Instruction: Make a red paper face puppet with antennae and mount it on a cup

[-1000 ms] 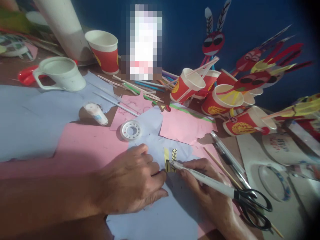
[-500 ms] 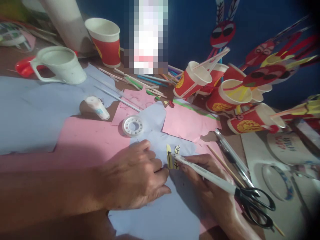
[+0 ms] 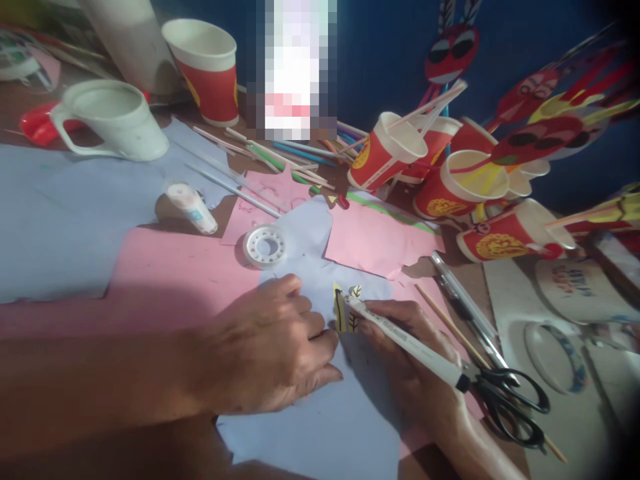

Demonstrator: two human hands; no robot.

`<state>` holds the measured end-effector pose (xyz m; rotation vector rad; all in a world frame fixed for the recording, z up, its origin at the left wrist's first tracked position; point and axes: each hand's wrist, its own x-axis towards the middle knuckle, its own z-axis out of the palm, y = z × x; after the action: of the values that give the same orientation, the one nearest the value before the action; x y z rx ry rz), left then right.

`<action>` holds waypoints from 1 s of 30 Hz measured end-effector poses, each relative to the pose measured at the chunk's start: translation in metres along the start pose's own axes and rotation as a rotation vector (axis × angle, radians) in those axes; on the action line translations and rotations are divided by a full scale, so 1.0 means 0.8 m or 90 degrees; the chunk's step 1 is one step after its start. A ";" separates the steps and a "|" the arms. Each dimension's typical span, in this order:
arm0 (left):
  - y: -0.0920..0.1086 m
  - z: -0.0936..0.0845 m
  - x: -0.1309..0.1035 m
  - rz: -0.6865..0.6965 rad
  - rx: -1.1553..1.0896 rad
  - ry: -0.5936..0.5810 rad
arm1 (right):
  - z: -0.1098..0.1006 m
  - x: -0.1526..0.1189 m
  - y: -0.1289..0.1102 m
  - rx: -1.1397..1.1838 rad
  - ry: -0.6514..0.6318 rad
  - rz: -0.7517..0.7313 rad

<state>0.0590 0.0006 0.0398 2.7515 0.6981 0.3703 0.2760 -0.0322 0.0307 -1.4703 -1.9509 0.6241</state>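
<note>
A small yellow paper strip (image 3: 339,310) with a dark line lies on blue paper (image 3: 300,440). Beside it is a second yellow piece (image 3: 353,324) marked with leaf-like veins, partly covered by the pen. My right hand (image 3: 415,353) is closed around a white marker pen (image 3: 410,343), whose tip rests at the top of the plain strip. With fingers curled, my left hand (image 3: 285,347) lies on the paper; its fingertips touch the strip's lower left edge. Black-handled scissors (image 3: 515,407) lie under the right hand, their blades mostly hidden.
A white tape ring (image 3: 265,247) and a glue bottle (image 3: 191,208) lie beyond my left hand. Farther back are a grey mug (image 3: 117,123), a red paper cup (image 3: 207,80) and straws. At the right stand several cups with red paper faces, near a wooden stick (image 3: 450,323) and pens.
The pen tip has moved up and left along the plain strip, with my right hand following. My left hand stays in place. The view has shifted slightly.
</note>
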 end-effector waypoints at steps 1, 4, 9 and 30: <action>0.000 0.000 0.000 -0.001 0.000 0.001 | 0.001 0.000 0.001 0.000 0.002 0.000; 0.000 0.001 0.000 -0.003 -0.001 0.007 | 0.002 0.000 0.003 -0.001 0.004 0.002; -0.002 0.004 -0.001 0.012 0.009 0.022 | 0.002 0.002 0.003 0.004 0.004 0.003; 0.000 0.006 -0.002 0.012 0.032 0.030 | -0.005 0.006 0.003 0.064 0.111 0.037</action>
<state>0.0594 -0.0011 0.0354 2.8065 0.7022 0.4282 0.2795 -0.0271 0.0329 -1.4726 -1.7243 0.5899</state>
